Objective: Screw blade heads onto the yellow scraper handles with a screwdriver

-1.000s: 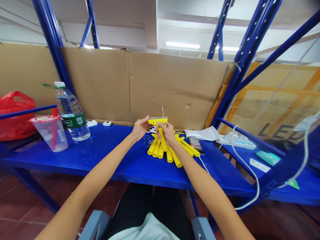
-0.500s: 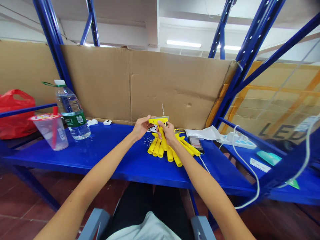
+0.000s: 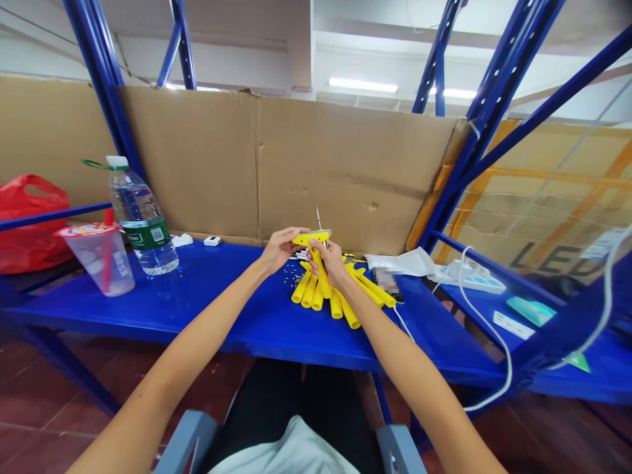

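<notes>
My right hand [image 3: 332,261] is closed round the handle of a yellow T-shaped scraper [image 3: 322,273], its thumb pressed where handle and head meet. A grey metal-looking strip [image 3: 324,233] runs along the far edge of the scraper's wide head. My left hand [image 3: 282,249] grips the left end of that head, fingers laid along the strip and thumb beneath. Below my hands, several more yellow scrapers [image 3: 351,317] lie fanned out, handles toward me. Small loose metal bits [image 3: 292,276], perhaps screws, are scattered left of them. A thin upright metal shaft [image 3: 318,217] shows behind the head; its lower end is hidden.
On the left stand a water bottle [image 3: 145,224], a plastic cup with red straw [image 3: 101,260] and a red bag [image 3: 32,224]. A phone [image 3: 389,284] with a white cable and a white packet [image 3: 402,263] lie right. Cardboard [image 3: 197,164] walls the blue table's [image 3: 197,313] back.
My left fingers have slid rightward over the top of the scraper's head, covering more of the strip. The head has shifted slightly left. My right hand keeps its hold.
</notes>
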`<state>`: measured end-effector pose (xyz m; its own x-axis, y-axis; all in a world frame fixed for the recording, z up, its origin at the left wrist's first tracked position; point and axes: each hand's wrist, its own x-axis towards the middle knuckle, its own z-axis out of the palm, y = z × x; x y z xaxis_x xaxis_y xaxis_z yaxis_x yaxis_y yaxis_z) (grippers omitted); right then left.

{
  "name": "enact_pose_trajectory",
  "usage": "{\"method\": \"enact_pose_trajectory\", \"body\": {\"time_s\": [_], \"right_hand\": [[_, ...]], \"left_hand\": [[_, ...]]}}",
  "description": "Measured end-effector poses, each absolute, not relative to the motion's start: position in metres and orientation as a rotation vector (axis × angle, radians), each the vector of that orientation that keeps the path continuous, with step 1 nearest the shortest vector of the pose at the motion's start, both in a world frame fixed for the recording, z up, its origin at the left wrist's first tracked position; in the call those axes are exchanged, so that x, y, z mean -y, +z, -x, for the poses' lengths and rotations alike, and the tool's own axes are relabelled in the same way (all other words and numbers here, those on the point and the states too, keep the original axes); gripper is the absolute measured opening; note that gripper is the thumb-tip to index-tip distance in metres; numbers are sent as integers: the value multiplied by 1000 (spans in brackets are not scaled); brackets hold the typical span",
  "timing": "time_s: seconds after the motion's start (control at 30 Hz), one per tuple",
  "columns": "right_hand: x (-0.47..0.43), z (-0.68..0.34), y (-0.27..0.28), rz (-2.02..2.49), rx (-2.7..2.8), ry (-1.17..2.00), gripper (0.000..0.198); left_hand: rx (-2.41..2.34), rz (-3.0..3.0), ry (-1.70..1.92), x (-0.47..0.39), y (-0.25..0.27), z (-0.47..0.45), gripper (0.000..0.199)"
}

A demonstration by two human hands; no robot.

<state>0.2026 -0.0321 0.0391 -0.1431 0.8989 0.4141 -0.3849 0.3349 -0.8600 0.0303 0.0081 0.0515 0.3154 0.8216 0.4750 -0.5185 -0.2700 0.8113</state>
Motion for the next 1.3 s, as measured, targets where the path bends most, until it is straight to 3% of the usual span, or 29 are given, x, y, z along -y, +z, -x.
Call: {"method": "enact_pose_trajectory", "body": {"time_s": [0.33,0.67,1.07,1.2,1.3], "right_hand": [[33,-202,39,560,1261,1227,53],[30,-202,40,632,1196,1188,57],[31,-203,42,621,1199,1197,58],[27,-209,45,625,1117,1131,58],[22,-215,47,624,1017,1051,57]], "left_hand": [[-345,-1274,1363,-9,52,-30,33],[-564,-1314,1438,-19,49,-32,47],[-546,-1347,1457,-21,47,-32,50],[-559,-1445,1367,-30,44,-21,63],[-647,-1808,1135,-37,35,-12,57]]}}
